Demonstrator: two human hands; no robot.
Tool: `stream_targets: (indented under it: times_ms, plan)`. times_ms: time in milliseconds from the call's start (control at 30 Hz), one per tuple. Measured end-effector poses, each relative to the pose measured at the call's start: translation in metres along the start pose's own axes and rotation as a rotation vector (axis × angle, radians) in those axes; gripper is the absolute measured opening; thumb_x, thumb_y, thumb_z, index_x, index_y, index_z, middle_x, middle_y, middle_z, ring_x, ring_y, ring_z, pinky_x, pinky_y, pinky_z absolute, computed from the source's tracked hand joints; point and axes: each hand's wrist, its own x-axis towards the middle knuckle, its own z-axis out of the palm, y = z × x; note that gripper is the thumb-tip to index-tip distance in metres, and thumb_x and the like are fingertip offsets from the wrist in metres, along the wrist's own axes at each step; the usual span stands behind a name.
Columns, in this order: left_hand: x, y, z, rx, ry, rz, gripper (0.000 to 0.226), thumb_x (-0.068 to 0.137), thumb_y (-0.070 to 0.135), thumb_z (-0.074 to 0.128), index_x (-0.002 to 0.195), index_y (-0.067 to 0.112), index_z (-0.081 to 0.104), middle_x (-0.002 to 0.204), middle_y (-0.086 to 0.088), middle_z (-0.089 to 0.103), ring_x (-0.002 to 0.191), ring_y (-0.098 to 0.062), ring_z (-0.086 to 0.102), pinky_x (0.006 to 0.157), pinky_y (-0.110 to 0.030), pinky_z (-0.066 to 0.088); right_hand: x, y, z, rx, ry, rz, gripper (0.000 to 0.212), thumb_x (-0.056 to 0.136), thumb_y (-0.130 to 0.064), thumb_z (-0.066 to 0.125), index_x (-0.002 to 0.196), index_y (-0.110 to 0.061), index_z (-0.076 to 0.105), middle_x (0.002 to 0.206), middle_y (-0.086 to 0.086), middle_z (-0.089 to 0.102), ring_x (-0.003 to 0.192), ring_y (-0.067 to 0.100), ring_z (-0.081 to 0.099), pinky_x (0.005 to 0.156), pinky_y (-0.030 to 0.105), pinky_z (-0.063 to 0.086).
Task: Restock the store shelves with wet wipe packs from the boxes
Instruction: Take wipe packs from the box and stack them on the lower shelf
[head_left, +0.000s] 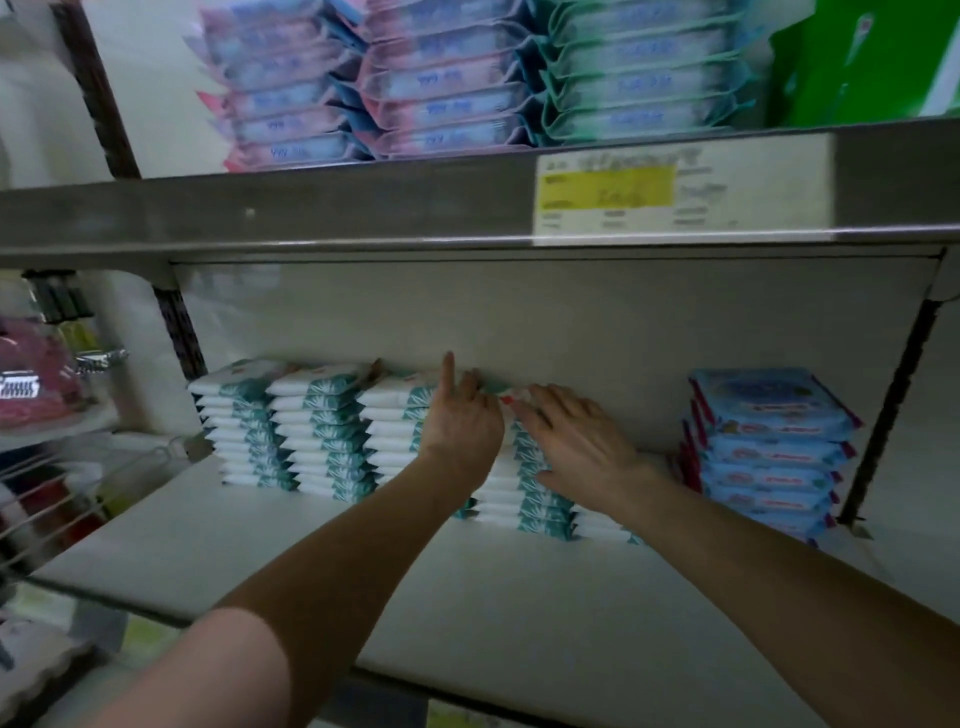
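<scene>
A store shelf unit fills the frame, seen from close in front and a little below. The lower shelf (467, 587), a pale flat board, spans the middle and bottom. Above it the grey metal front rail of the upper shelf (311, 208) crosses the whole width. Along the back of the lower shelf, from centre left toward the centre, stand four side-by-side stacks of white-and-teal wet wipe packs (322, 431), each stack touching the next. At the right end of the same shelf, apart from them, is a stack of blue packs (769, 452). On the upper shelf, across the top of the frame, are two stacks of pink and blue packs (441, 88) with a stack of green-edged packs (639, 73) just beside them on the right (all blurred, print unreadable). Two bare forearms reach in from the bottom edge to the fourth, rightmost white-and-teal stack in the centre. The right hand (576, 447) lies released, fingers straight and spread, flat on the top of that stack. The left hand (460, 421) is at the stack's left side, forefinger pointing straight up and the other fingers bent over the end of the top pack (496, 388); whether it is grasping the pack I cannot tell. The top pack shows only as a sliver between the two hands. A white and yellow price label (623, 192) sits on the rail at upper right.
</scene>
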Motion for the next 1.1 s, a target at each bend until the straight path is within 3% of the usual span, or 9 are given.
stream_targets:
  times_ms: [133, 233, 300, 500, 667, 767, 867, 967, 1100]
  plan:
    - [0.011, -0.014, 0.010, -0.005, 0.018, 0.081, 0.032, 0.096, 0.029, 0.050, 0.123, 0.017, 0.061, 0.126, -0.004, 0.061, 0.141, -0.027, 0.026, 0.114, -0.059, -0.012, 0.013, -0.001, 0.014, -0.019, 0.007, 0.078, 0.077, 0.090, -0.026, 0.060, 0.153, -0.012, 0.017, 0.157, 0.012, 0.021, 0.142, 0.030, 0.025, 0.109, 0.040, 0.031]
    - [0.016, -0.022, 0.014, 0.004, 0.044, 0.128, 0.031, 0.097, 0.038, 0.050, 0.117, 0.018, 0.062, 0.127, -0.005, 0.060, 0.142, -0.028, 0.022, 0.115, -0.059, -0.009, 0.018, -0.001, 0.023, 0.036, 0.015, 0.082, 0.081, 0.060, -0.015, 0.087, 0.132, -0.002, 0.054, 0.130, 0.023, 0.056, 0.115, 0.039, 0.058, 0.082, 0.046, 0.056]
    - [0.019, -0.025, 0.013, 0.017, 0.053, 0.170, 0.034, 0.098, 0.040, 0.049, 0.123, 0.019, 0.060, 0.133, -0.006, 0.056, 0.145, -0.028, 0.017, 0.115, -0.060, -0.008, 0.019, 0.002, 0.031, 0.051, 0.031, 0.108, 0.081, 0.050, -0.012, 0.091, 0.124, 0.000, 0.060, 0.122, 0.023, 0.061, 0.108, 0.040, 0.062, 0.073, 0.048, 0.058]
    - [0.024, -0.030, 0.014, -0.019, 0.081, 0.233, 0.042, 0.099, 0.038, 0.046, 0.137, 0.021, 0.051, 0.141, -0.006, 0.050, 0.145, -0.028, 0.017, 0.114, -0.059, -0.010, 0.016, -0.004, 0.020, -0.013, -0.006, 0.156, 0.076, 0.089, -0.028, 0.062, 0.152, -0.015, 0.023, 0.156, 0.013, 0.023, 0.143, 0.029, 0.025, 0.113, 0.043, 0.027]
    - [0.027, -0.029, 0.022, -0.162, 0.132, 0.294, 0.073, 0.094, 0.034, 0.055, 0.153, 0.016, 0.015, 0.148, -0.011, 0.040, 0.142, -0.030, 0.026, 0.118, -0.050, 0.001, -0.014, -0.013, 0.021, -0.135, 0.245, 0.032, 0.072, 0.051, -0.018, 0.089, 0.118, -0.009, 0.064, 0.126, 0.019, 0.056, 0.114, 0.034, 0.054, 0.097, 0.048, 0.041]
    - [0.032, -0.026, 0.023, -0.291, 0.152, 0.396, 0.096, 0.087, 0.038, 0.067, 0.154, 0.018, 0.003, 0.155, -0.014, 0.025, 0.141, -0.032, 0.025, 0.116, -0.045, 0.019, -0.040, -0.021, 0.043, -0.163, 0.353, -0.209, 0.048, 0.056, -0.002, 0.083, 0.100, -0.010, 0.067, 0.117, 0.014, 0.052, 0.101, 0.029, 0.047, 0.089, 0.040, 0.036]
    - [0.036, -0.012, 0.019, -0.396, 0.144, 0.457, 0.101, 0.084, 0.051, 0.066, 0.154, 0.026, -0.002, 0.159, -0.010, 0.013, 0.144, -0.031, 0.018, 0.113, -0.051, 0.019, -0.050, -0.024, 0.069, -0.219, 0.313, -0.368, 0.017, 0.081, -0.006, 0.058, 0.087, -0.011, 0.073, 0.110, 0.012, 0.064, 0.103, 0.028, 0.056, 0.097, 0.038, 0.036]
    - [0.042, 0.002, 0.025, -0.402, 0.160, 0.500, 0.095, 0.087, 0.054, 0.060, 0.154, 0.028, -0.003, 0.161, -0.007, 0.007, 0.147, -0.029, 0.012, 0.113, -0.055, 0.019, -0.041, -0.026, 0.094, -0.213, 0.296, -0.417, 0.042, 0.098, -0.009, 0.037, 0.084, -0.012, 0.076, 0.111, 0.006, 0.070, 0.107, 0.024, 0.065, 0.104, 0.038, 0.041]
    - [0.053, 0.004, 0.035, -0.368, 0.225, 0.565, 0.086, 0.093, 0.048, 0.056, 0.155, 0.026, 0.001, 0.161, -0.009, 0.007, 0.147, -0.027, 0.010, 0.116, -0.049, 0.018, -0.029, -0.029, 0.106, -0.199, 0.200, -0.497, 0.018, 0.080, -0.019, 0.063, 0.087, -0.017, 0.079, 0.110, -0.005, 0.071, 0.115, 0.016, 0.056, 0.102, 0.027, 0.040]
